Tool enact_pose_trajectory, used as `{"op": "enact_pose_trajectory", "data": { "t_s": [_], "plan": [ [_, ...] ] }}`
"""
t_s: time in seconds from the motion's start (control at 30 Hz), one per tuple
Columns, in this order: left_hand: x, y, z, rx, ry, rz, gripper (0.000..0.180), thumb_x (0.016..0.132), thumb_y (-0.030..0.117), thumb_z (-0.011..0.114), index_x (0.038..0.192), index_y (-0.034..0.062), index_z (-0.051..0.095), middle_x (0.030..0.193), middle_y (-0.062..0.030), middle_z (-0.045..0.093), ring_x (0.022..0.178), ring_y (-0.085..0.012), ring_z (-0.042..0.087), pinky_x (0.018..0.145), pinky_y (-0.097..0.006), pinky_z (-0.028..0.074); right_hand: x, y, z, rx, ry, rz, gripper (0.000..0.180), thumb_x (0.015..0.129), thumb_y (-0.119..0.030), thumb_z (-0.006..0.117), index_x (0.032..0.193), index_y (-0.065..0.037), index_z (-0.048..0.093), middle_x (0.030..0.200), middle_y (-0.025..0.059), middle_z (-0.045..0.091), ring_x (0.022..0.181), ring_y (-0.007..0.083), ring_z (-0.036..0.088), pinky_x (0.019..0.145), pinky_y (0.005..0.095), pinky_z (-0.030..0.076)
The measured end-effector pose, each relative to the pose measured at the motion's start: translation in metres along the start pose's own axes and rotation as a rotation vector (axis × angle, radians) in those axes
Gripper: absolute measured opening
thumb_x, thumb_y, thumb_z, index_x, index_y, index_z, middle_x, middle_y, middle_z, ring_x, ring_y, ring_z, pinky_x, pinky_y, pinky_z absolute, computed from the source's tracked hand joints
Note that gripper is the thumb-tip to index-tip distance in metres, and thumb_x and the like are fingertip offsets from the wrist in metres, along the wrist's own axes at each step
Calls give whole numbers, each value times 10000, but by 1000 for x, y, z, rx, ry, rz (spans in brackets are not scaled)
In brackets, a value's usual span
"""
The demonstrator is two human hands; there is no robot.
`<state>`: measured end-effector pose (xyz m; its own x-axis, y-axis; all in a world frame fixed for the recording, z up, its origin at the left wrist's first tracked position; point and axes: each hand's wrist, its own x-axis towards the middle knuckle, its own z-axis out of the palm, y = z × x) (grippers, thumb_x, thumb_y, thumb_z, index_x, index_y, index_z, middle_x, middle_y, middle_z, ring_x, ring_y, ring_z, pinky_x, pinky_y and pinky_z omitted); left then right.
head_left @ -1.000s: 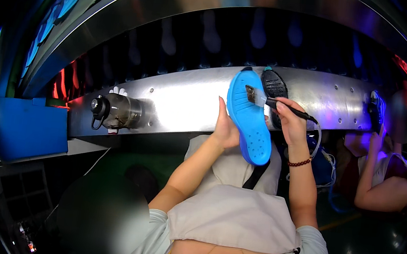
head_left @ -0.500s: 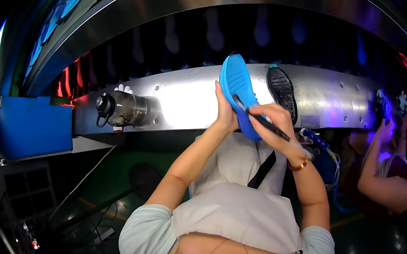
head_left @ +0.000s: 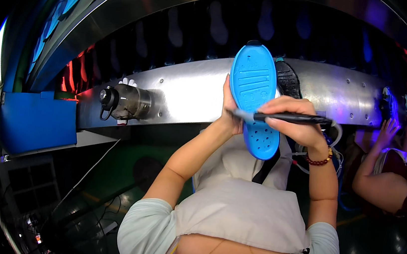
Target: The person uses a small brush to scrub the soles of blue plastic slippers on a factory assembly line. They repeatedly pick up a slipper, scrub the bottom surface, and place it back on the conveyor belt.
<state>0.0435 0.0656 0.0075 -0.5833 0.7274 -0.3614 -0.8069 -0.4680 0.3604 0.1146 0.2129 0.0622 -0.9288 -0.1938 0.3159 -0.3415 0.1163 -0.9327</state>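
My left hand grips a bright blue shoe sole by its left edge, holding it up above the front of the metal ledge. Grooves and small holes show on the sole's face, and its far tip is black. My right hand is closed around a brush with a black handle. The pale brush tip lies across the sole's left edge near my left hand; whether it touches the sole I cannot tell. Behind the blue sole, a black shoe sole rests on the ledge, partly hidden.
A dark translucent bottle lies on the metal ledge to the left, near a blue box. Beyond the ledge is a dark opening with several sole shapes. At the right, a co-worker's hand is beside another sole.
The blue sole has turned to face me more fully, and its near end has moved right and down. My right hand has shifted right, and the brush now lies nearly level.
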Motion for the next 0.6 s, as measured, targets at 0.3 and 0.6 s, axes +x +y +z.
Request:
{"op": "enact_pose_trajectory", "data": {
  "t_s": [0.3,0.6],
  "plan": [
    [8,6,-1,153,-277,200,870,743,727,59,1141,52,437,910,-162,570,771,-274,586,676,-392,506,-10,-6,-9,136,-87,25,176,678,-6,648,854,-10,652,868,129,644,827,200,611,767,289,474],
    [13,28,8,154,-199,525,958,687,784,33,1051,25,491,788,-205,586,689,-292,600,614,-387,505,-19,-3,-9,-12,-76,-41,209,654,6,664,862,-7,643,867,108,640,844,224,606,775,318,473]
  ]
}}
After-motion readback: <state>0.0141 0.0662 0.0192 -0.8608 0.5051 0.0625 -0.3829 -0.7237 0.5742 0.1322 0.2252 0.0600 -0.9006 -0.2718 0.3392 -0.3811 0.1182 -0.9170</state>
